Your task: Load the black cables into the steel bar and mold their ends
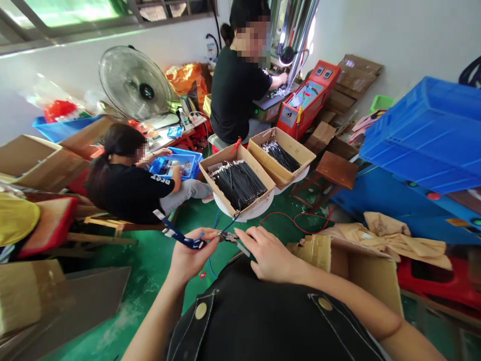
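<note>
In front of my black apron (pixel 263 321), my left hand (pixel 195 253) is closed around a bunch of short dark blue cables (pixel 176 235) with white ends, which stick out to the left. Its thumb and forefinger pinch close to the jaws of a pair of pliers (pixel 230 237). The small piece at the jaws is too tiny to make out. My right hand (pixel 268 254) grips the pliers by their dark handles, partly hidden under the fingers. A thin blue cord (pixel 237 215) runs close by the jaws.
Two cardboard boxes of black cables, a left one (pixel 267 193) and a right one (pixel 308 155), stand ahead on round white stools. One person (pixel 131 188) sits at left with a blue tray (pixel 197 155); another (pixel 235 95) sits at a machine. An open carton (pixel 376 276) stands at right.
</note>
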Demonstrator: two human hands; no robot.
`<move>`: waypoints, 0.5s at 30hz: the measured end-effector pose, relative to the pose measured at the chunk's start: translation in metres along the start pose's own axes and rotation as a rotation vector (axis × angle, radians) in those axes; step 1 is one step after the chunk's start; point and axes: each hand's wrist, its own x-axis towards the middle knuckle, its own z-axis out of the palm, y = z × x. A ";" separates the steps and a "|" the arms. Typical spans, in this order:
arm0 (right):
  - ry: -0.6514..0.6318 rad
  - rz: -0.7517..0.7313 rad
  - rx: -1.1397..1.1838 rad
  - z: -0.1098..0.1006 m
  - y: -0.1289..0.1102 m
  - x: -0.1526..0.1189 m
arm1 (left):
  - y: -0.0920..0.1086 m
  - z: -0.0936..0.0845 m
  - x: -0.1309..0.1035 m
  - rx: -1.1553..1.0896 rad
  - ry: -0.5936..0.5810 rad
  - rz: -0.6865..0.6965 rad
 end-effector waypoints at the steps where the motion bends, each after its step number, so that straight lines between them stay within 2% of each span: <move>1: -0.005 0.000 0.000 -0.001 0.000 0.001 | 0.001 -0.001 0.000 -0.002 -0.002 0.008; 10: -0.014 -0.026 0.025 -0.002 0.002 0.008 | 0.006 -0.006 -0.003 0.165 0.047 0.155; 15: -0.028 -0.048 -0.010 -0.003 0.004 0.009 | 0.005 -0.005 -0.004 0.147 0.025 0.104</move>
